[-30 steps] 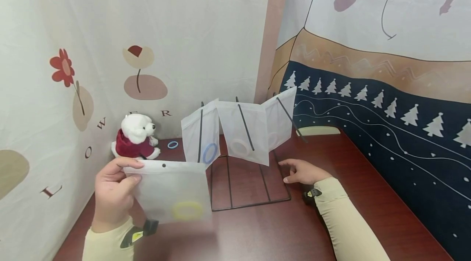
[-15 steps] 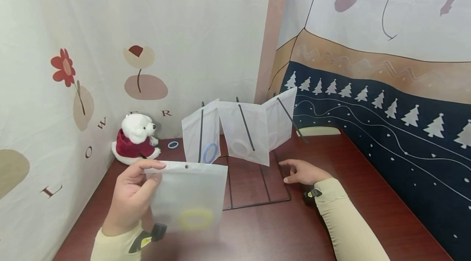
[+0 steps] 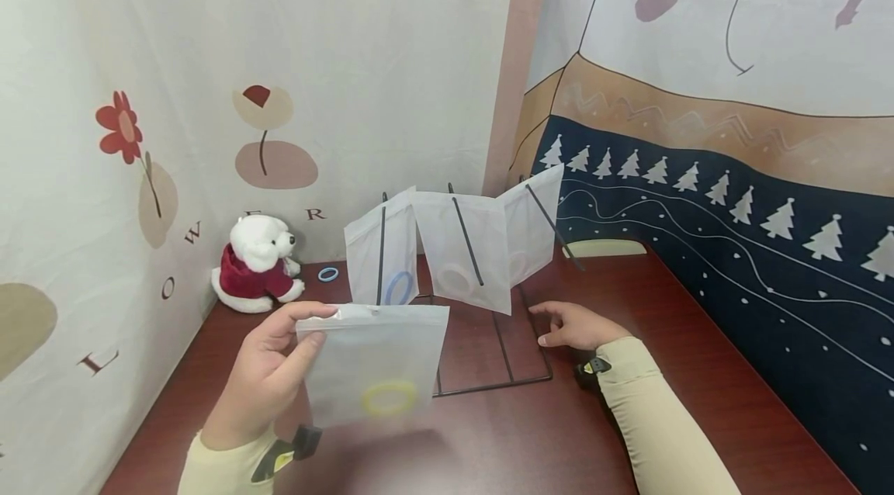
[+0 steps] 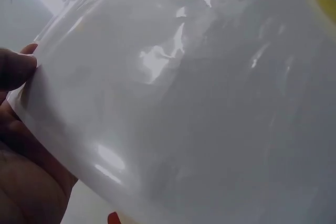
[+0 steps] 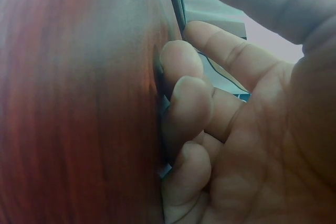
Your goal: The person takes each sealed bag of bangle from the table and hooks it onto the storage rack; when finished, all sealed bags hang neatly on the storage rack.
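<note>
My left hand (image 3: 275, 371) pinches the upper left corner of a frosted zip bag (image 3: 349, 359) between thumb and fingers. Inside the bag lies a yellow ring (image 3: 389, 398). The bag hangs in front of a black wire rack (image 3: 492, 385) and covers its near left part. On the rack's prongs hang three similar bags, a left one (image 3: 363, 254) with a blue ring, a middle one (image 3: 482, 239) with a pale ring and a right one (image 3: 541, 223). My right hand (image 3: 576, 324) rests by the rack's right side, index fingertip and thumb tip at its base wire.
A white plush bear (image 3: 254, 266) in a dark red coat sits at the back left, with a light blue ring (image 3: 327, 274) beside it. A pale green flat object (image 3: 608, 248) lies at the back right. Printed curtains stand behind the brown table (image 3: 489, 448).
My left hand has moved right with the bag, from the rack's left side to in front of its near left part. The right hand has stayed at the rack.
</note>
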The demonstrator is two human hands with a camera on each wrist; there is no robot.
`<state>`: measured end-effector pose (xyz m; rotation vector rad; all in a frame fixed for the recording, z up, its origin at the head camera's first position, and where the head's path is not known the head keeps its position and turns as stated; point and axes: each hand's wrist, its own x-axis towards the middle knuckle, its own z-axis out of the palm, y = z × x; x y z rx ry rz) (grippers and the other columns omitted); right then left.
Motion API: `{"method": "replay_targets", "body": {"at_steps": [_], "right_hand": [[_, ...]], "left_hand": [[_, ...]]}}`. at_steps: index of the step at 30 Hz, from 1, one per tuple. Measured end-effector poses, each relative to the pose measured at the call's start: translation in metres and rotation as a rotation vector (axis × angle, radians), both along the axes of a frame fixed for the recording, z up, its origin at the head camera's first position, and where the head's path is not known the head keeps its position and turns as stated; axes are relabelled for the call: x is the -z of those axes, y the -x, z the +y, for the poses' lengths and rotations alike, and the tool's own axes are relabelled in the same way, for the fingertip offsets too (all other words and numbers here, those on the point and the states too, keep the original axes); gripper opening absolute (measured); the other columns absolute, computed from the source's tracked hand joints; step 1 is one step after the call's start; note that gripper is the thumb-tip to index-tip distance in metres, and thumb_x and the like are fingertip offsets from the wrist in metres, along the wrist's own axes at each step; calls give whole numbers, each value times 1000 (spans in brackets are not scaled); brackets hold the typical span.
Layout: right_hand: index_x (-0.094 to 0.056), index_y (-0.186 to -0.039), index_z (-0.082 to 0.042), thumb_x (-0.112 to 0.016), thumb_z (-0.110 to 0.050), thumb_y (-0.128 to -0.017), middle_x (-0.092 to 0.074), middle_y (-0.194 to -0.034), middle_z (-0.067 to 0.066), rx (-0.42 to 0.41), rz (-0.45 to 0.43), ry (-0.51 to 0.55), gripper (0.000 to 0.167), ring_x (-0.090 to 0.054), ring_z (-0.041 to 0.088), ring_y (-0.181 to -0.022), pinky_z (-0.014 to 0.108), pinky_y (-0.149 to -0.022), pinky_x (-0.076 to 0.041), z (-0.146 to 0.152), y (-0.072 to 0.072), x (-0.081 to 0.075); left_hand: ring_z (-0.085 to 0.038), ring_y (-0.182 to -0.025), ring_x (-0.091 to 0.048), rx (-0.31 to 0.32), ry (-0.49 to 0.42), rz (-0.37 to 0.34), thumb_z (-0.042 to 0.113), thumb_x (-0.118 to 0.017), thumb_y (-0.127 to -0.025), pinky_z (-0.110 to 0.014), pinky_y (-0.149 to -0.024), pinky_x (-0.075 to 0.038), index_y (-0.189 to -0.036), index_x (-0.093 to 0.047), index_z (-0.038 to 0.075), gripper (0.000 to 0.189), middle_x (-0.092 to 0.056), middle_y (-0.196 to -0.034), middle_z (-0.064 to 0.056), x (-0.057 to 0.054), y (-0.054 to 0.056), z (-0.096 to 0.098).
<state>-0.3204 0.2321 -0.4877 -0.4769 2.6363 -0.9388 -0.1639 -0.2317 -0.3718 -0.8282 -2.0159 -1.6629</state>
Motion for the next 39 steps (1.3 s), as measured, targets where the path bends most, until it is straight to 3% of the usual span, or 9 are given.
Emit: {"method": "replay_targets", "body": {"at_steps": [6, 16, 20, 26, 31, 33, 35, 37, 39], "right_hand": [[-59, -149, -13, -82, -21, -91, -58, -79, 3, -11, -3, 4, 63, -54, 18, -73, 33, -61, -46, 0, 0, 0], [-59, -149, -14, -82, -20, -91, -58, -77, 2, -3, -10, 10, 62, -54, 18, -72, 33, -60, -46, 1, 0, 1], [-59, -148, -14, -82, -20, -91, -58, -78, 2, -9, -10, 14, 62, -54, 18, -73, 33, -61, -46, 1, 0, 1], [-60, -148, -14, -82, -21, -91, -58, -78, 2, -10, -4, 5, 62, -54, 18, -72, 32, -61, -46, 1, 1, 3], [-60, -148, -14, -82, -21, -91, -59, -79, 2, -9, -8, 8, 61, -55, 18, -74, 33, -62, -47, 1, 1, 2], [-59, -148, -14, -82, -21, -91, -59, -80, 2, -7, -9, 5, 62, -55, 18, -75, 33, -63, -47, 0, 0, 2], [-60, -148, -15, -82, -21, -91, -59, -81, 2, 3, -13, 1, 61, -55, 18, -76, 33, -64, -47, 0, 0, 1], [-60, -148, -16, -82, -21, -91, -59, -82, 2, 6, -12, -1, 61, -55, 18, -77, 33, -64, -47, -1, -1, 0], [-60, -148, -15, -82, -20, -92, -59, -81, 2, 8, -12, -1, 61, -55, 18, -76, 33, -64, -47, -1, -1, 0]], "left_hand": [[-3, -99, -67, 25, 31, 9, -27, -48, -92, -17, -78, -55, -126, -57, -16, 37, -70, -127, 11, -2, -1, 1], [-6, -101, -71, 36, 54, -16, -21, -47, -98, -19, -83, -60, -136, -53, -12, 40, -72, -127, 6, 2, 4, -1], [-5, -105, -70, 24, 78, -8, -21, -48, -98, -18, -84, -59, -139, -53, -10, 42, -70, -133, 6, 3, 9, -2], [-6, -131, -61, 50, 100, 6, -23, -47, -96, -15, -100, -53, -146, -47, -9, 52, -56, -157, -3, 6, 15, -3], [-7, -145, -50, 78, 103, 11, -26, -46, -94, -15, -109, -46, -150, -39, -10, 59, -47, -164, -3, 10, 20, -2], [-7, -136, -56, 54, 99, 19, -26, -48, -93, -14, -102, -49, -148, -41, -8, 58, -52, -159, 1, 12, 20, -2], [-5, -118, -64, 22, 90, 42, -26, -50, -92, -15, -90, -51, -144, -46, -7, 55, -59, -148, 4, 13, 21, -1], [-4, -98, -63, -5, 91, 59, -26, -53, -90, -19, -78, -50, -136, -56, -5, 50, -65, -134, 6, 14, 22, -1], [-5, -90, -62, -19, 107, 59, -25, -55, -90, -20, -72, -49, -126, -66, 0, 45, -69, -121, 6, 16, 23, -2]]}}
